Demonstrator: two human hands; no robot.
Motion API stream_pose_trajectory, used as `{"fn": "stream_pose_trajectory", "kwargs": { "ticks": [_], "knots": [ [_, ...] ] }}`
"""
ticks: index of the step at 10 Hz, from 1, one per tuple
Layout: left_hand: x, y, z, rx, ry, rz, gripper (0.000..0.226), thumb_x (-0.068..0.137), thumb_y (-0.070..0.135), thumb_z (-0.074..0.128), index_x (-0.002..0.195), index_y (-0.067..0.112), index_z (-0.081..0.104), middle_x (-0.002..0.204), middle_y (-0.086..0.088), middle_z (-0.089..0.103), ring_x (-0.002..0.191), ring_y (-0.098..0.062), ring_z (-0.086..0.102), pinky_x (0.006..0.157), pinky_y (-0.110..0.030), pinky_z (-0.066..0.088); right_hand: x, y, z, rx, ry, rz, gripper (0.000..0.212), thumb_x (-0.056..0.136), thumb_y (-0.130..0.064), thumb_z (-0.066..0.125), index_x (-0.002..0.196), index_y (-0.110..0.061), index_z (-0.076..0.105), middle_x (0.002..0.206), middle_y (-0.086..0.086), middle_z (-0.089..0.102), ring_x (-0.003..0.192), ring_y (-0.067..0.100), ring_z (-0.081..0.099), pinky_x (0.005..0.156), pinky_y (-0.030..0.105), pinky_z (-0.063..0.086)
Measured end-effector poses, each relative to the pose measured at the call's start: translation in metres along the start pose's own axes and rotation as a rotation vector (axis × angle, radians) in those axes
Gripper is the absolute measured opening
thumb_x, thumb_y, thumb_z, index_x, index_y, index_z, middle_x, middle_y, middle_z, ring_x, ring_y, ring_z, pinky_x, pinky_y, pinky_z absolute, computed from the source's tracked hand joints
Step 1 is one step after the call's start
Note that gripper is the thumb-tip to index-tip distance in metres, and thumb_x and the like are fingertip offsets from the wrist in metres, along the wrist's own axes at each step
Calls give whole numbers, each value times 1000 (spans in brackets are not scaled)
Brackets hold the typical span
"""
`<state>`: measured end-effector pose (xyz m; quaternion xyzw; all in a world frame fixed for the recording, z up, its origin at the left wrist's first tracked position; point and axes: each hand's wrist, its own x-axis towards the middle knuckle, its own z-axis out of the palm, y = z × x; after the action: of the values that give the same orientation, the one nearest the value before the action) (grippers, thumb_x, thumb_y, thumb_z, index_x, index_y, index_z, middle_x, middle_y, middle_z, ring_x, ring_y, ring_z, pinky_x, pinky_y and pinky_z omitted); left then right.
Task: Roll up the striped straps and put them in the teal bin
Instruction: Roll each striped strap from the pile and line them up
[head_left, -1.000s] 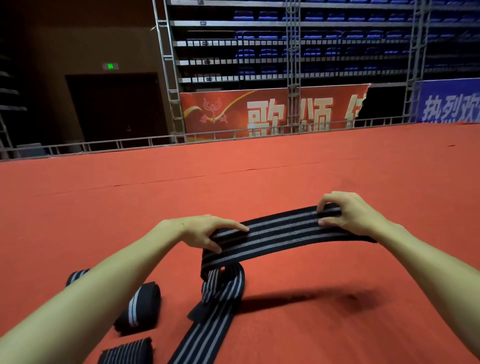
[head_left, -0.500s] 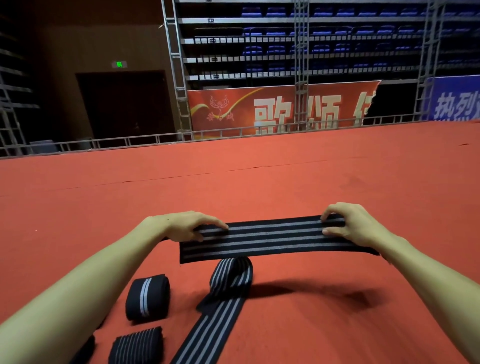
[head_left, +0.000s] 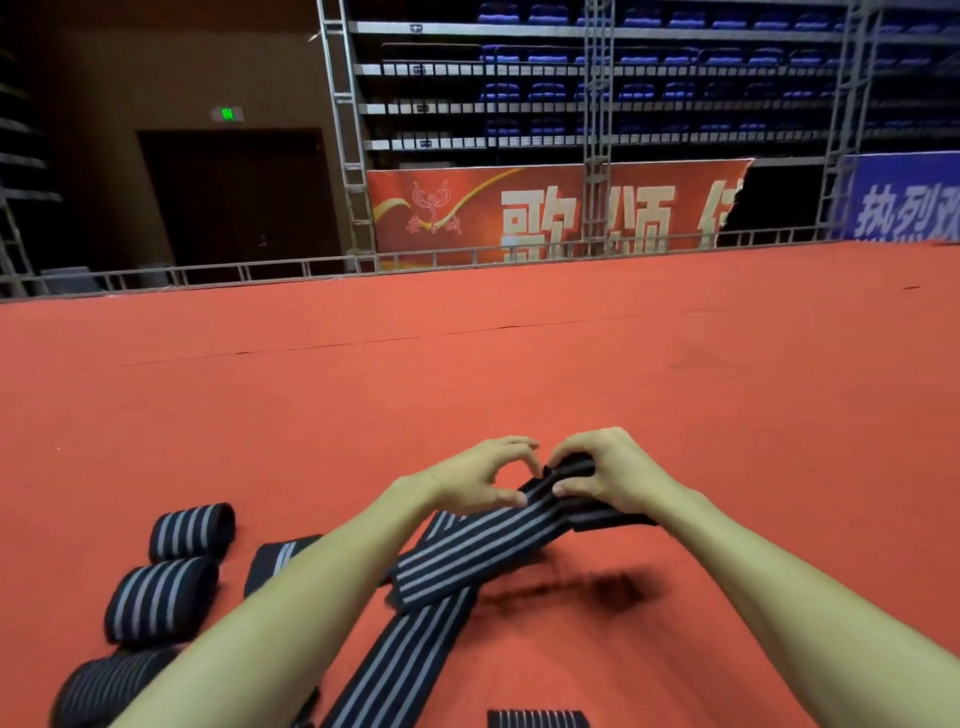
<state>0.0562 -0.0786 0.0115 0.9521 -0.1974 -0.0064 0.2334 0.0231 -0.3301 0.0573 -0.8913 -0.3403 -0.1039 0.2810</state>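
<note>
Head view: striped strap (head_left: 483, 556) pinched between both hands (head_left: 480, 480) (head_left: 610, 470).

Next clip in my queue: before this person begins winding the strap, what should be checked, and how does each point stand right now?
1. Grip on the end: left hand and right hand both pinch the end of the striped strap: ok.
2. First turn formed: the end is bunched under the right hand, mostly hidden: cannot tell.
3. Free length flat: it doubles back in a fold partway along: not ok.
4. Working area free: rolled straps lie to the left, apart from the free length: ok.
5. Teal bin within reach: not in view: cannot tell.
</note>
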Motion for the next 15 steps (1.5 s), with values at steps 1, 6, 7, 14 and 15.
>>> {"fn": "stream_pose_trajectory", "kwargs": {
  "ticks": [1, 6, 7, 14, 15],
  "knots": [
    [-38, 77, -20, -77, 3, 80, 52, 85, 35, 73, 131, 20, 53, 133, 16, 50, 126, -9, 48, 105, -32, 44, -2, -2, -4, 46, 27, -5, 23, 74, -18, 86, 94, -21, 77, 92, -8, 74, 87, 3, 67, 82, 19, 49],
    [-41, 69, -48, 36, -44, 207, 29, 90, 0, 63, 90, 26, 49, 85, -7, 59, 76, -25, 52, 77, -40, 48, -11, -9, -28, -20, -129, -18, 28, 75, -34, 84, 97, -33, 67, 89, -9, 65, 78, 4, 57, 69, 21, 46],
    [-49, 60, -65, 66, -44, 189, 23, 91, -1, 63, 91, 19, 52, 82, -6, 56, 71, -14, 44, 72, -36, 46, -11, -10, -39, -21, -111, -7, 23, 77, -25, 83, 94, -29, 67, 80, -11, 62, 68, -4, 54, 61, 11, 40],
    [-72, 87, -82, -257, 176, 270, 24, 86, 1, 72, 80, 18, 56, 79, 7, 57, 78, -14, 54, 87, -42, 51, 9, -56, -37, 215, -4, -161, 31, 76, -15, 86, 86, -38, 67, 82, -11, 62, 66, -2, 56, 66, 16, 44],
    [-77, 79, -88, -225, 202, 232, 23, 86, 9, 73, 79, 26, 58, 77, 15, 58, 74, -12, 52, 75, -47, 49, 8, -53, -45, 226, -31, -140, 47, 77, -9, 83, 89, -49, 64, 89, -10, 68, 80, 17, 67, 77, 33, 54]
  ]
}}
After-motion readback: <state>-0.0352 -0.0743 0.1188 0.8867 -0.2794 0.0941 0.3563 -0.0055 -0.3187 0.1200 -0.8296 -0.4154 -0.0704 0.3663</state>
